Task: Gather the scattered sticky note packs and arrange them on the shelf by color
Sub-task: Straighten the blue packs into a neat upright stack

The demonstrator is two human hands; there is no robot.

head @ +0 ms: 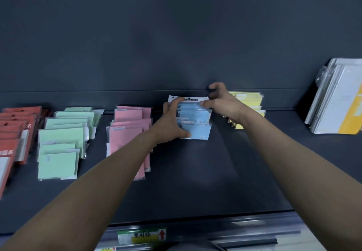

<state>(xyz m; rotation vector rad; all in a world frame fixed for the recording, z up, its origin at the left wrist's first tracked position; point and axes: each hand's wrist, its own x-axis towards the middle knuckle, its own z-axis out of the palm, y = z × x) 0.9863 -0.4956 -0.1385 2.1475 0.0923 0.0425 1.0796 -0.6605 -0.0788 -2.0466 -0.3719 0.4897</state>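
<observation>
While both hands closed around the blue packs, which sat on the dark shelf between the pink packs and the yellow packs, the left hand cupped the near left corner and the right hand pinched the far right edge. Squaring this row well probably called for even pressure from both sides, so the slippery wrappers did not fan out or slide toward the neighbouring colours.
</observation>
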